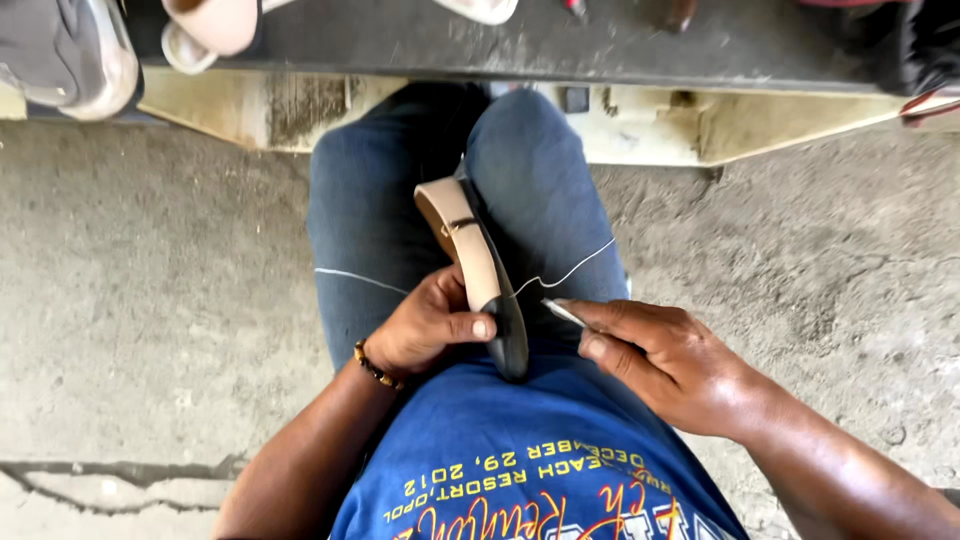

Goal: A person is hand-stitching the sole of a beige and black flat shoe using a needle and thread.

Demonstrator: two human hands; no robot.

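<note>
On the lap, the left hand (425, 330) holds a shoe (478, 265) lengthwise, toe toward the body.

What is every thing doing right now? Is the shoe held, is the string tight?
Beige flat shoe: on its side across the lap, sole edge up, held.
Left hand: closed around the shoe.
Right hand: pinching a thin metal tool.
Metal tool: tip pointing toward the shoe's sole.
White thread: drawn out from the shoe, slightly curved.
Beaded bracelet: worn on left wrist.

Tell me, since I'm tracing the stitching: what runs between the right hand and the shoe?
A thin white thread and a slim metal tool, seen in the head view.
</note>
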